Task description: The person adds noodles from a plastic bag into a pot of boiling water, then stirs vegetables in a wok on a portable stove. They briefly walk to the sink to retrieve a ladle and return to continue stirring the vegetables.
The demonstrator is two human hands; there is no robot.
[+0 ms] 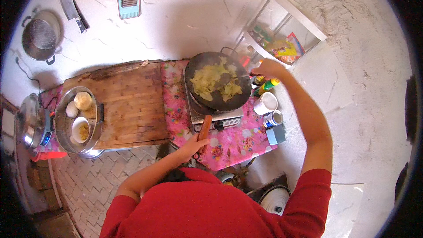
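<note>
A dark wok (214, 103) sits tilted on a gas stove (228, 121), with pale green-yellow leafy vegetable pieces (206, 81) inside and faint steam above. My left hand (194, 145) is closed around the wok's wooden handle (205, 127). At the wok's right rim, my right hand (267, 68) grips the dark handle of a utensil whose metal shaft reaches into the wok; its working end is hard to make out among the food.
Left of the stove lies a wooden cutting board (132, 105), with a steel basin (58, 129) holding a small bowl (79, 132) and round items. Bottles (267, 86), a white cup (266, 102), a jar (273, 118) and a blue box (276, 135) stand right. A glass-fronted corner shelf (264, 53) adjoins the wall.
</note>
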